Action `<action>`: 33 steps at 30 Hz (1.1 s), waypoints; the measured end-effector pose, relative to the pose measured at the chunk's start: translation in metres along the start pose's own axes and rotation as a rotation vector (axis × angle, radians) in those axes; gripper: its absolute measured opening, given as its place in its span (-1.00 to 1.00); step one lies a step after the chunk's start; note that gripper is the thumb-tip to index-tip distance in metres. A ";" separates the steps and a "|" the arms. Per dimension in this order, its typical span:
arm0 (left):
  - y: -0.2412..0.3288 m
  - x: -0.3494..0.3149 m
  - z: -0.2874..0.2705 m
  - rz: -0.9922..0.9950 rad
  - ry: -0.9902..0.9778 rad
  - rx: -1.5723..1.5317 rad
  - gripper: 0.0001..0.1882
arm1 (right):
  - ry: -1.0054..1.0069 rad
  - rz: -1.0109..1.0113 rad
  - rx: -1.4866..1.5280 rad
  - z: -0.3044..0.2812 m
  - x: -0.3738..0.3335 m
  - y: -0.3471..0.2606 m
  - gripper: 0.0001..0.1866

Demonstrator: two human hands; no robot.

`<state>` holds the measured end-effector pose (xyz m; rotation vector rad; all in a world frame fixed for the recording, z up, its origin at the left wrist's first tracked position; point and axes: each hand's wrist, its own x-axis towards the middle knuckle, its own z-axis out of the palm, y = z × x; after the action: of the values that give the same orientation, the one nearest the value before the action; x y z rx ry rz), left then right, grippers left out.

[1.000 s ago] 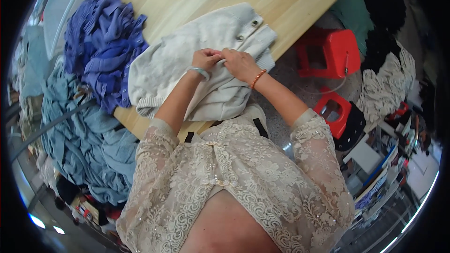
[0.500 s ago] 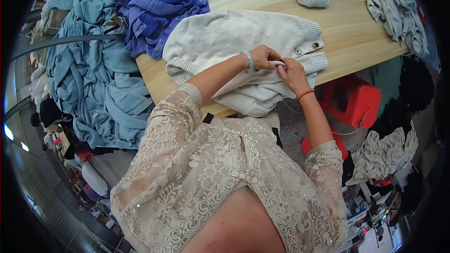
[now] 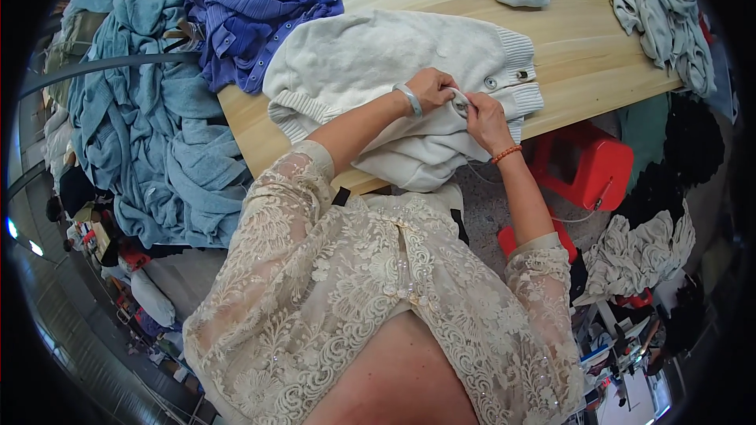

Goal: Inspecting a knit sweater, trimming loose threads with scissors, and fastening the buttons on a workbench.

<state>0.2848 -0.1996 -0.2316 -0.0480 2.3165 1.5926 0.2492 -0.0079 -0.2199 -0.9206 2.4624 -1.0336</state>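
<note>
A white knit cardigan [image 3: 378,55] with ribbed edges lies across the near part of the table, its lower part hanging over the front edge. My left hand [image 3: 430,90] pinches the cardigan's button edge. Close beside it, my right hand [image 3: 488,123] grips the same edge from the right. A dark round button [image 3: 461,106] shows between the fingertips of both hands. Two more buttons sit on the cloth near the ribbed end, one of them a round button [image 3: 491,82].
A purple ribbed garment heap [image 3: 264,16] lies behind the cardigan on the wooden table [image 3: 587,71]. Blue-grey knits [image 3: 161,142] hang at the left. Pale garments [image 3: 654,24] lie at the far right. Below the right edge stands a red box-like thing [image 3: 610,165] with a cord.
The pinched edge has turned so that a button now shows between my fingers. My hands have parted slightly, and the whole view has shifted a little.
</note>
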 end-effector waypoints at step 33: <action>0.065 0.010 -0.024 -0.336 0.449 0.414 -0.72 | -0.037 -0.331 -0.036 -0.050 -0.005 -0.123 -0.31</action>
<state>0.2553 -0.1953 -0.1679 -0.7190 2.7380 0.9912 0.2819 -0.0439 -0.0966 -1.3808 2.3543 -1.0626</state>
